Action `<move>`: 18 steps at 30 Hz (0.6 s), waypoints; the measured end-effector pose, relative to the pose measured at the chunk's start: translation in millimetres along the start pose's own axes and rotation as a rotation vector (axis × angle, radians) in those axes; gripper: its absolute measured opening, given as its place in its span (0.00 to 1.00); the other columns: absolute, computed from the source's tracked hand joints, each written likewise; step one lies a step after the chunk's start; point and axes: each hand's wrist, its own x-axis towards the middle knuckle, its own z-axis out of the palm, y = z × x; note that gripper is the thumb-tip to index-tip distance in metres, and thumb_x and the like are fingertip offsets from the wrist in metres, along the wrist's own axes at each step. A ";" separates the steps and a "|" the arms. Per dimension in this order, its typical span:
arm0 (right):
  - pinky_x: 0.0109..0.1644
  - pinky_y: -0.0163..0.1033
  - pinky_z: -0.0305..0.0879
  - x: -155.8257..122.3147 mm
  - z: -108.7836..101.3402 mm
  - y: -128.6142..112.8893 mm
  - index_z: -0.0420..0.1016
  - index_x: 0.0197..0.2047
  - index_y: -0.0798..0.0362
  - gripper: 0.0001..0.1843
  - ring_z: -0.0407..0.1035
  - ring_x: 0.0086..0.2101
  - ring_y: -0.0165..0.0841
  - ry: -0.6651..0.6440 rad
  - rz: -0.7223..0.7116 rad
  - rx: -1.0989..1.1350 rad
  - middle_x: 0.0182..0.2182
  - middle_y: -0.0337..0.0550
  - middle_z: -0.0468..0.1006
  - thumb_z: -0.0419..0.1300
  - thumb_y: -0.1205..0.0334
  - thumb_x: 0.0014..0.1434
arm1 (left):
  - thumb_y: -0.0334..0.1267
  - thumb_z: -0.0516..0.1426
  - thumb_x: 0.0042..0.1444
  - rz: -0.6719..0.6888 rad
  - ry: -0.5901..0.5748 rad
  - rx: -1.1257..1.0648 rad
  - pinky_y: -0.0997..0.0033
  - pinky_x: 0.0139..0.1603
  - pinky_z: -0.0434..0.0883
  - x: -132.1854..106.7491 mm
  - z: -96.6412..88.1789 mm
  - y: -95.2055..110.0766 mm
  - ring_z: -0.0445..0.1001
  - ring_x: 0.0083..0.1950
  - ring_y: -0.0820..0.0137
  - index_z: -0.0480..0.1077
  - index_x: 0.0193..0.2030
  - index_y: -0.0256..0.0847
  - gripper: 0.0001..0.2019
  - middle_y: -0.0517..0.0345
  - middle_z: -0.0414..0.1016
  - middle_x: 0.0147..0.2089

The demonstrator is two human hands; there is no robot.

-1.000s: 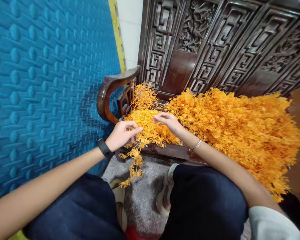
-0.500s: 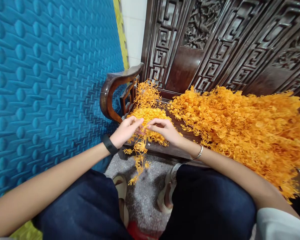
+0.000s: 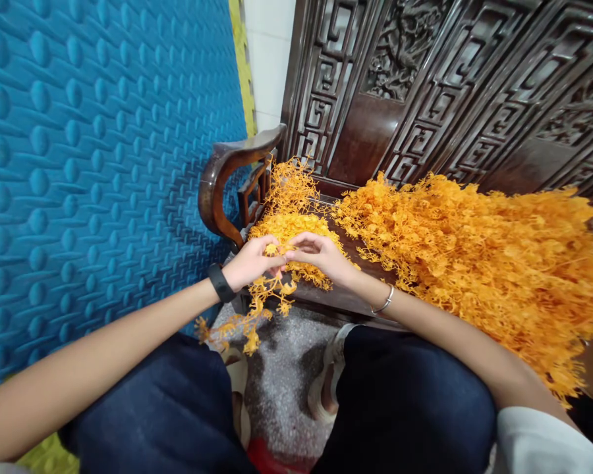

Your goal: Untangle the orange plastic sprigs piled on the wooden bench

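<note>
Close together above the bench, both hands grip a yellow-orange artificial flower sprig [image 3: 257,315]. My left hand [image 3: 251,264], with a black band on its wrist, pinches it near the top; one small blossom shows between thumb and finger. The thumb and fingertips of my right hand [image 3: 323,258] meet at the same spot, closed on the sprig's upper part. Its tail dangles below my left hand and slants toward my left knee. Just behind the hands lies a small heap of yellow sprigs [image 3: 296,225]. Exactly where the fingertips touch the stem is partly hidden.
A large heap of orange sprigs [image 3: 484,257] covers the right part of the dark wooden bench seat [image 3: 375,266]. The curved armrest [image 3: 212,181] stands left of my hands, the carved backrest [image 3: 366,135] behind. A blue textured mat [image 3: 79,164] fills the left side.
The sprig's hanging tail has swung left and up toward my left knee. My hands have come closer together, and a blossom now shows between my left fingers.
</note>
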 end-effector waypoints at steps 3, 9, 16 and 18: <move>0.40 0.37 0.64 2.3 -2.1 2.9 0.70 0.27 0.53 0.11 0.69 0.29 0.27 -0.019 0.031 -0.006 0.25 0.35 0.75 0.68 0.61 0.42 | 0.35 0.62 0.46 0.020 -0.052 0.020 0.76 0.24 0.67 0.3 1.9 -3.3 0.70 0.20 0.76 0.60 0.30 0.38 0.12 0.65 0.71 0.20; 0.35 0.35 0.60 6.1 -15.3 6.4 0.70 0.23 0.54 0.11 0.64 0.26 0.25 0.047 0.045 0.011 0.22 0.34 0.72 0.68 0.60 0.41 | 0.41 0.58 0.53 0.128 -0.124 0.021 0.78 0.19 0.61 4.6 2.2 -5.3 0.66 0.16 0.78 0.59 0.30 0.39 0.11 0.68 0.65 0.18; 0.32 0.34 0.59 12.8 -12.9 0.4 0.67 0.20 0.54 0.17 0.62 0.24 0.25 0.284 0.081 0.043 0.20 0.34 0.70 0.71 0.56 0.34 | 0.40 0.59 0.51 0.185 -0.011 -0.001 0.75 0.18 0.62 15.9 8.6 -4.1 0.61 0.15 0.77 0.58 0.30 0.41 0.12 0.69 0.62 0.17; 0.31 0.34 0.59 15.2 -10.2 -2.5 0.66 0.20 0.54 0.19 0.62 0.25 0.25 0.340 0.092 0.071 0.20 0.34 0.69 0.71 0.55 0.32 | 0.41 0.59 0.51 0.193 0.013 -0.017 0.75 0.18 0.62 19.4 11.1 -3.4 0.61 0.16 0.77 0.57 0.29 0.41 0.12 0.69 0.61 0.17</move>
